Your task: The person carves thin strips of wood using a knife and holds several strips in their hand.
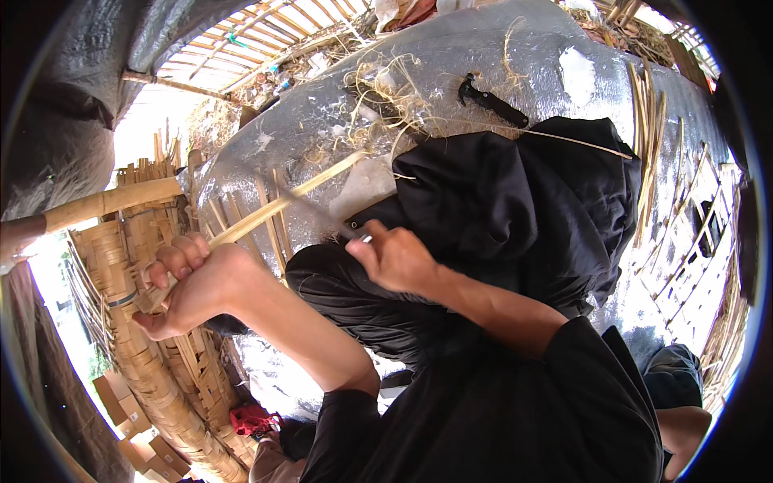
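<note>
At the far left stands a tall woven basket of pale bamboo strips (149,354), with a thick round bamboo pole (109,201) lying across its top. Just in front of it your left hand (193,286) is closed tight around the near end of a long thin pale bamboo strip (282,201), which slants up and to the right from your fist, over the crinkled silver foil sheet (499,64) that covers the ground. Moving right, your right hand (394,258) is clenched on the handle of a knife (322,216), whose dark blade lies against the strip partway along its length; the two hands are apart, one at each end of the work. Beneath them a black cloth (515,201) is draped over your lap. Further up the foil sheet lie loose curls of pale bamboo shavings (386,88) and a second black-handled knife (491,101), well away from both hands. At the right edge a bundle of thin bamboo slats (648,121) rests on the foil. You look to be in the middle of paring the strip, blade against its edge. The next stroke calls for a firm hold with the left hand, a shallow blade angle, and a cut directed away from your fingers.
</note>
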`<state>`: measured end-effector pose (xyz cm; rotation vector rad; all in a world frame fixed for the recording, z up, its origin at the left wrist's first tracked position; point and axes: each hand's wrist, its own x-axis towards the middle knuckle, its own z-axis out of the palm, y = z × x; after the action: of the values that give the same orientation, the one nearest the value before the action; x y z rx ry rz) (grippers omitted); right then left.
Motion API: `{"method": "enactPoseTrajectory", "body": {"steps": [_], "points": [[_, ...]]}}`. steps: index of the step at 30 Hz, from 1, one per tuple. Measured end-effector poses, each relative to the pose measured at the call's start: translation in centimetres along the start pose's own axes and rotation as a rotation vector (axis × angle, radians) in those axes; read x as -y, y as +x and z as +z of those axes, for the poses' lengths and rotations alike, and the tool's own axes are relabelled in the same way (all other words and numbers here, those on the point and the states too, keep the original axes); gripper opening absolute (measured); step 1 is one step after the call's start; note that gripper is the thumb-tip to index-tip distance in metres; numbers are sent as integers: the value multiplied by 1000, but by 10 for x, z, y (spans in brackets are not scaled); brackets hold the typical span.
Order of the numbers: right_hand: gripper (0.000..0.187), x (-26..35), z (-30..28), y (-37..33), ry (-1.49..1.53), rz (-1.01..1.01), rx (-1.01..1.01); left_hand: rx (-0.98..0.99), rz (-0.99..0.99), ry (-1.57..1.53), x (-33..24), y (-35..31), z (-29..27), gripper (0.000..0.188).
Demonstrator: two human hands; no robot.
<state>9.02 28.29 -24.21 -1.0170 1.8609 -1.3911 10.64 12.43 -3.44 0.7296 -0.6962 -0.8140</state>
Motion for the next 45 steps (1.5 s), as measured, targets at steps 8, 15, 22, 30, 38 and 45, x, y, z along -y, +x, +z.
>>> {"method": "enactPoseTrajectory", "body": {"steps": [8, 15, 22, 30, 38, 45], "points": [[44, 29, -13, 12, 106, 72, 27, 19, 51, 6, 6, -9, 10, 57], [57, -87, -2, 27, -130, 147, -73, -106, 9, 105, 5, -18, 25, 56], [46, 37, -20, 22, 87, 24, 141, -143, 106, 178, 7, -19, 27, 57], [68, -113, -2, 28, -193, 449, 73, 5, 3, 136, -3, -20, 11, 59], [75, -79, -24, 42, 363, 660, 229, 260, 56, -283, -100, 87, -71, 57], [53, 57, -63, 63, 1123, 415, 151, 165, -364, -624, -24, 78, -144, 32]]}}
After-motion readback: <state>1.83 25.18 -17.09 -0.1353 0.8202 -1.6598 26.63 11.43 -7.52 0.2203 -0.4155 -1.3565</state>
